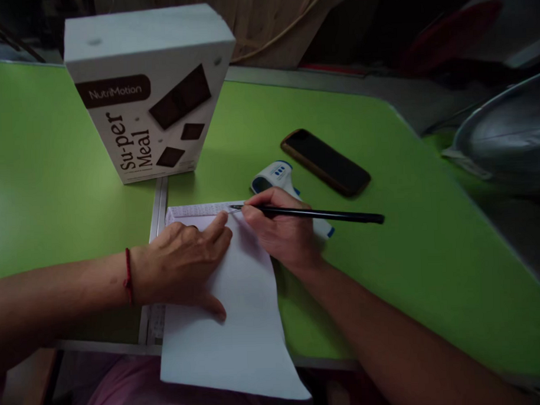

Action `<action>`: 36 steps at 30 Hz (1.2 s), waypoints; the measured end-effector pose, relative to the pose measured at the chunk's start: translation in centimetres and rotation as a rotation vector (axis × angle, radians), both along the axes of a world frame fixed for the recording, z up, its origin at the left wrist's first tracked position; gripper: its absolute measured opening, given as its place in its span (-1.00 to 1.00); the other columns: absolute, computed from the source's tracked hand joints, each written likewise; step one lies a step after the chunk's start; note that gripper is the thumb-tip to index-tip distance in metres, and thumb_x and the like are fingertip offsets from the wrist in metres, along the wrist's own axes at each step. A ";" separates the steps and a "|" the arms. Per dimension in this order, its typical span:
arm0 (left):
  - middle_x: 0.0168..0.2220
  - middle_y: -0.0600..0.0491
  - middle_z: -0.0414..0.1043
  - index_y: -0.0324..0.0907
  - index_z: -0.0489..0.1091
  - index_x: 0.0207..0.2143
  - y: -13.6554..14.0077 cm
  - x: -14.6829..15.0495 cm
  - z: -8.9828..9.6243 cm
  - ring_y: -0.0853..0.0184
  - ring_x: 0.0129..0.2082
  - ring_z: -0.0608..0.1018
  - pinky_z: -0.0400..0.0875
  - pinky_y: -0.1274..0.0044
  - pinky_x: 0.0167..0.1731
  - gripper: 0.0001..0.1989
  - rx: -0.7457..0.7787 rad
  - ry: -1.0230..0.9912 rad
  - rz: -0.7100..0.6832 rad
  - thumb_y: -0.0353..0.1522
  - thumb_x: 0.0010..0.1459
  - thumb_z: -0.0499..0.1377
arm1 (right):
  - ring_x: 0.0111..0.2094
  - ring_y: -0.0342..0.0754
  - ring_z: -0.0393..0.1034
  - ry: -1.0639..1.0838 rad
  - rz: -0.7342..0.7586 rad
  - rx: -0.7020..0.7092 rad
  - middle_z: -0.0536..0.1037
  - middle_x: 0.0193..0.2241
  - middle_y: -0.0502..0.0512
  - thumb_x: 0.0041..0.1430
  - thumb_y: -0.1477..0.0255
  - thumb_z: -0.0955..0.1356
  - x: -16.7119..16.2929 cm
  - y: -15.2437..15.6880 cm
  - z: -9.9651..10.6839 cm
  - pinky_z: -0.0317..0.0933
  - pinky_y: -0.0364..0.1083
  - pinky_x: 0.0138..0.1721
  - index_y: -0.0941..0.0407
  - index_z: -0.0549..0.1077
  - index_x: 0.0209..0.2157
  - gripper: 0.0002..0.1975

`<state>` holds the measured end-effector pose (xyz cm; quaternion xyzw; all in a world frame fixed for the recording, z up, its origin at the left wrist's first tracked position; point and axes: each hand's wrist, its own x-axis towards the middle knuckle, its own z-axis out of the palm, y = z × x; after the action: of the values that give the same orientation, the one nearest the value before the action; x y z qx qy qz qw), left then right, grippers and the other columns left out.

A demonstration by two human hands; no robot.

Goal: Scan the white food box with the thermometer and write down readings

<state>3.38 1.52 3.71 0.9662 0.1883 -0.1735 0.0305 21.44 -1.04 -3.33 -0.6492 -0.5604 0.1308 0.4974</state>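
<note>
- Head view: a green surface (432,268) with pale edge trim carries everything; a metal seam (161,197) runs across it from its near edge.
- The white sheet (231,345) lies just right of that seam, its lower end hanging past the surface's near edge; finely marked paper (199,210) shows along its far end.
- The left hand (187,252) lies spread over the sheet's left half, fingers grasping nothing, index fingertip close to the pen's tip; a red bracelet (128,275) circles the wrist.
- The right hand (289,237) pinches a black pen (341,215) between thumb and fingers, its tip at the marked paper and its other end aimed at the surface's right edge; whether the tip touches, I cannot tell.
- A white-and-blue device (275,176) lies partly hidden behind the right hand.
- A dark phone (326,162) lies beyond it, toward the surface's far right corner.
- A white carton (130,130) stands upright over the seam, toward the far edge.
</note>
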 end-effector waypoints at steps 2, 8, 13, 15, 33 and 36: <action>0.37 -0.30 -0.18 -0.35 0.11 0.23 0.0 0.0 0.0 0.05 -0.22 0.55 0.43 0.33 -0.29 0.14 -0.007 0.005 -0.003 0.29 -0.16 0.20 | -0.60 -0.16 0.28 -0.008 0.004 -0.008 0.44 -0.64 -0.05 -0.02 0.36 0.33 0.0 0.0 0.0 0.24 -0.14 -0.51 0.09 0.39 -0.53 -0.89; 0.37 -0.30 -0.16 -0.33 0.14 0.20 0.2 -0.3 0.2 0.04 -0.21 0.55 0.42 0.35 -0.31 0.07 -0.033 -0.006 -0.010 0.27 -0.13 0.19 | -0.61 -0.17 0.26 0.005 0.013 0.000 0.43 -0.65 -0.06 -0.02 0.37 0.33 0.0 -0.1 0.1 0.22 -0.15 -0.54 0.08 0.38 -0.53 -0.90; 0.38 -0.33 -0.25 -0.31 0.19 0.13 0.6 -0.2 0.2 0.09 -0.23 0.55 0.41 0.39 -0.34 0.02 -0.078 -0.034 -0.007 0.25 -0.17 0.23 | -0.60 -0.16 0.27 0.016 -0.051 0.005 0.44 -0.64 -0.05 -0.01 0.34 0.31 -0.1 -0.1 0.0 0.23 -0.15 -0.53 0.08 0.37 -0.54 -0.88; 0.38 -0.34 -0.27 -0.31 0.18 0.14 0.7 -0.1 0.2 0.07 -0.21 0.54 0.42 0.38 -0.32 0.04 -0.087 -0.035 -0.008 0.25 -0.18 0.24 | -0.59 -0.16 0.27 0.017 -0.053 0.004 0.44 -0.64 -0.05 -0.02 0.35 0.31 -0.1 -0.1 -0.1 0.23 -0.15 -0.52 0.08 0.37 -0.54 -0.89; 0.38 -0.33 -0.24 -0.29 0.15 0.16 0.7 -0.1 0.0 -0.01 -0.15 0.54 0.44 0.29 -0.24 0.01 -0.109 -0.030 0.009 0.25 -0.13 0.21 | -0.60 -0.16 0.28 0.039 -0.010 -0.010 0.45 -0.64 -0.05 -0.04 0.35 0.33 0.1 0.0 -0.2 0.24 -0.13 -0.50 0.08 0.38 -0.54 -0.89; 0.38 -0.34 -0.26 -0.28 0.14 0.17 0.7 -0.1 0.1 -0.01 -0.14 0.54 0.45 0.30 -0.24 0.03 -0.112 -0.010 0.010 0.24 -0.16 0.23 | -0.60 -0.15 0.29 0.056 -0.016 -0.004 0.45 -0.64 -0.05 -0.03 0.35 0.33 0.1 0.0 -0.2 0.24 -0.13 -0.51 0.08 0.38 -0.54 -0.89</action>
<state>3.32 2.26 3.81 0.9628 0.1832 -0.1789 0.0861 21.53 -1.05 -3.57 -0.6509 -0.5407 0.1461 0.5125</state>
